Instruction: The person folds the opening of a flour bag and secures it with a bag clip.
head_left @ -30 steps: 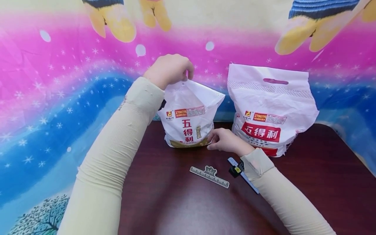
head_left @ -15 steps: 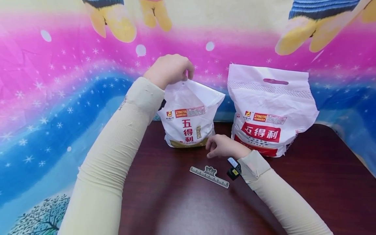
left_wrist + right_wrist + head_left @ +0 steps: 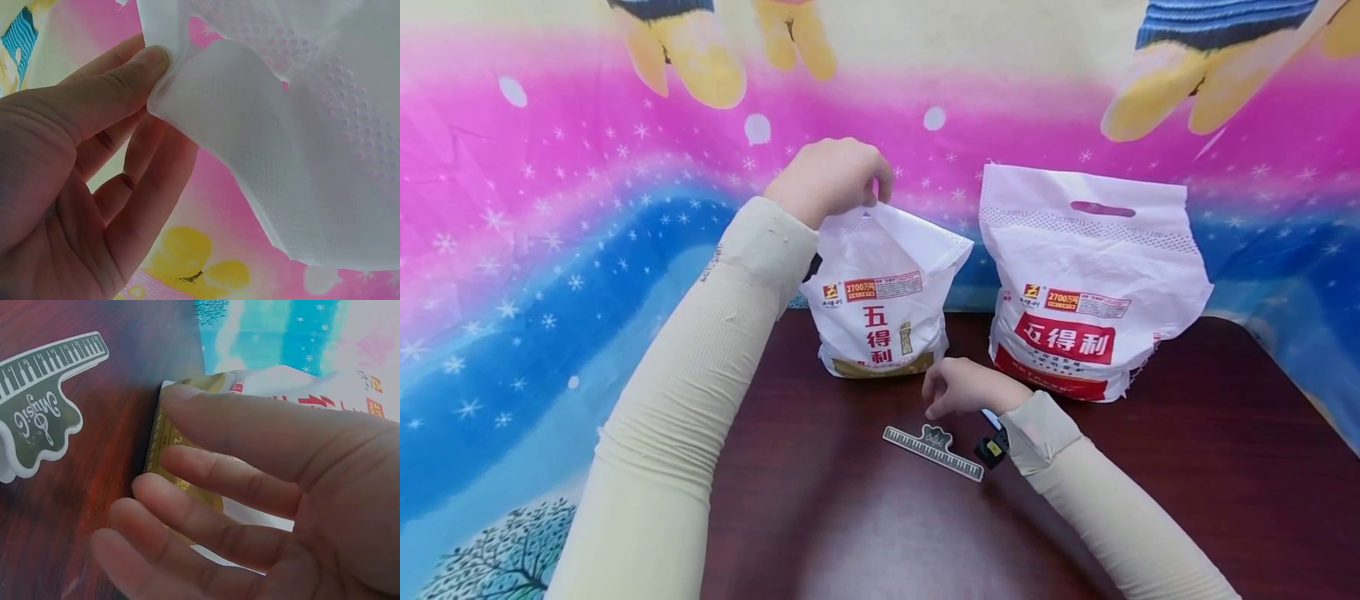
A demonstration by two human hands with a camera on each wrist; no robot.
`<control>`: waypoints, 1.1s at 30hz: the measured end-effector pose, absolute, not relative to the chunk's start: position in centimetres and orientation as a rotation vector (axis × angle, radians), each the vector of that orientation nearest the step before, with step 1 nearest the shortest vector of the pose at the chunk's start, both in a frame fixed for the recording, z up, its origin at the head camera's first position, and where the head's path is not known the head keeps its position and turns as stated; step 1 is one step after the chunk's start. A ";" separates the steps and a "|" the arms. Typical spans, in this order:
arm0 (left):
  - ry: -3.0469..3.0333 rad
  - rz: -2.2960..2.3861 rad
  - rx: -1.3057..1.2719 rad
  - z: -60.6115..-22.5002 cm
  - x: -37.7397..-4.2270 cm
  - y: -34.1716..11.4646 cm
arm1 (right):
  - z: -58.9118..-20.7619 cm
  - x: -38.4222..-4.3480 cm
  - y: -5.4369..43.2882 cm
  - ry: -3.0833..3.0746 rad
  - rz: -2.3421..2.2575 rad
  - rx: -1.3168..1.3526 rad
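Observation:
In the head view, my left hand is at the top of a white printed flour bag, which stands on the table. The left wrist view shows its thumb and fingers pinching the folded white top edge. My right hand is low in front of that bag and holds nothing; its fingers are spread and slightly bent in the right wrist view. Just below the right hand lies a flat clip with piano keys, "Music" written on its tab.
A second white flour bag with a handle slot stands to the right. A blue strip is mostly hidden behind the right wrist. The dark wooden table meets a colourful printed cloth at the back.
My right hand has left the lower side of the flour bag and come down and nearer to the piano-key clip, covering most of the blue strip. The left hand stays in place.

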State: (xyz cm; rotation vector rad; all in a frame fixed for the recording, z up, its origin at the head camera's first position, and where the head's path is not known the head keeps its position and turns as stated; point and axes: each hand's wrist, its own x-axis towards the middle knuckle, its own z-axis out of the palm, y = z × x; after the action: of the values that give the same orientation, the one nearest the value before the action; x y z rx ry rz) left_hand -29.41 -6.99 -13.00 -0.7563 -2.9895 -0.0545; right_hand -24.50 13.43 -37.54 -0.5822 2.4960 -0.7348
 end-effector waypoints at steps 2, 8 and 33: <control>-2.989 -0.056 -0.755 -13.0 -29.4 -7.0 | -37.7 -24.4 13.4 2.487 -0.726 -0.573; -2.983 -0.045 -0.769 -13.0 -29.5 -7.1 | -38.4 -24.3 13.1 2.476 -0.725 -0.561; -2.972 -0.073 -0.770 -13.2 -29.3 -7.1 | -40.5 -23.5 12.1 2.445 -0.674 -0.525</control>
State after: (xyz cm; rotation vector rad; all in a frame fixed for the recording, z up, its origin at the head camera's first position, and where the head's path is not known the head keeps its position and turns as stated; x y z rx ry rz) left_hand -29.27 -7.10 -13.22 -0.7697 -2.9723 -0.0727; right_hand -23.45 12.09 -40.47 -0.5246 2.4452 -0.6738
